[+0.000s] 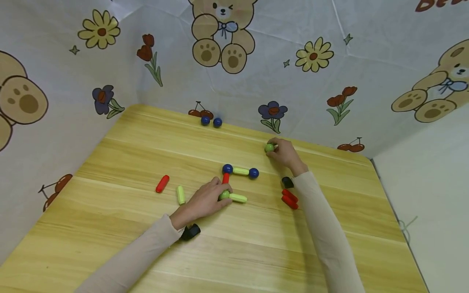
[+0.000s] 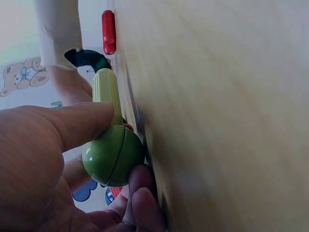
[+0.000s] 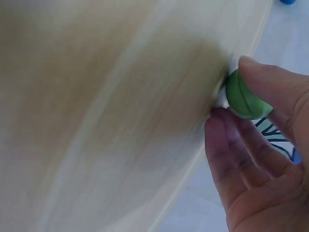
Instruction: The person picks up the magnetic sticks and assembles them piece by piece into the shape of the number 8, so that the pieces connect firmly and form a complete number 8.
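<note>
Your left hand (image 1: pixel 207 200) partly hides the joined green ball (image 2: pixel 113 157), fingers curled round it, thumb along its pale rod (image 2: pixel 105 89); the near end of the red rod (image 1: pixel 225 178) is covered. Your right hand (image 1: pixel 287 155) pinches a second green ball (image 1: pixel 269 147), partly masked, near the table's (image 1: pixel 256 248) back edge. Mid-table, the red rod's long axis runs away from you; the pale rod points rightward.

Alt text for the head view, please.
A person's left hand grips the green ball of a ball-and-rod figure on a wood-grain table; the right hand pinches a separate green ball. Loose rods lie either side, two blue balls at the back.
</note>
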The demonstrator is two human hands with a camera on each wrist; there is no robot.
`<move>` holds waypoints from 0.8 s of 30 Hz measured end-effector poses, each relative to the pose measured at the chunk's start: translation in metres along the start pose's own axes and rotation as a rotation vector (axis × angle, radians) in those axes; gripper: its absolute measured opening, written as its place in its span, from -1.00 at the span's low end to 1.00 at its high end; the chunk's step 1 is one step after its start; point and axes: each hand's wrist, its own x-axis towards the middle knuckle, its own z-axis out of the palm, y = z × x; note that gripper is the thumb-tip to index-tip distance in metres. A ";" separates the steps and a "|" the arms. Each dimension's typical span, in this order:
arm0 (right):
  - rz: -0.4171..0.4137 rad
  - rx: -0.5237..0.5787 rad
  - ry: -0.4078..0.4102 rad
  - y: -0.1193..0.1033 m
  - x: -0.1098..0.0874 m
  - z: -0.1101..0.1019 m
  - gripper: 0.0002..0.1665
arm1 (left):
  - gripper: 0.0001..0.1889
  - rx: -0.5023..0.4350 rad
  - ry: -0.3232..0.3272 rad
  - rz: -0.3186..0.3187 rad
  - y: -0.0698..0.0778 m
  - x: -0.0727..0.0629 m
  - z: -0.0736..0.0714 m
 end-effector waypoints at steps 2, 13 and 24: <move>0.003 0.010 -0.006 -0.002 -0.006 0.000 -0.54 | -0.82 0.003 0.002 0.003 0.000 0.000 0.000; -0.123 0.097 0.064 -0.028 -0.067 -0.007 -0.54 | -0.82 -0.009 0.001 0.002 0.000 0.001 0.001; -0.239 0.099 0.012 -0.052 -0.122 0.014 -0.64 | -0.83 -0.004 0.010 0.010 0.000 0.002 0.002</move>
